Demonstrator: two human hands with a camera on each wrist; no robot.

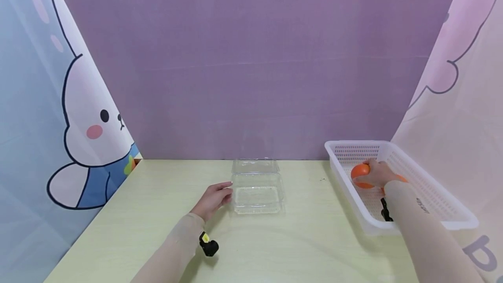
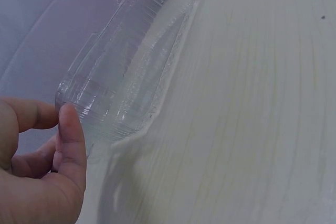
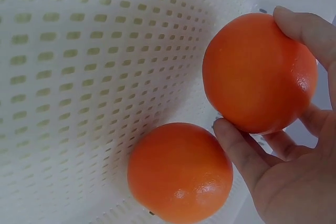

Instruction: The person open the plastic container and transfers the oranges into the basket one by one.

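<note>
On the table stands a clear plastic clamshell container (image 1: 257, 195) with its lid (image 1: 255, 166) raised at the back. My left hand (image 1: 214, 200) pinches the container's left rim between thumb and fingers. In the left wrist view the same hand (image 2: 50, 166) is at a corner of the clear container (image 2: 121, 72). Inside the basket, my right hand (image 1: 377, 174) grips a smooth round orange fruit (image 1: 360, 171), much like a persimmon. The right wrist view has thumb and fingers curled about this fruit (image 3: 257, 72). A second such fruit (image 3: 181, 174) lies just below it.
A white perforated plastic basket (image 1: 346, 200) stands at the table's right side. The pale wooden table (image 1: 298, 248) meets a purple cloth backdrop (image 1: 243, 64). Printed curtains hang on the left (image 1: 23, 152) and right (image 1: 463, 134).
</note>
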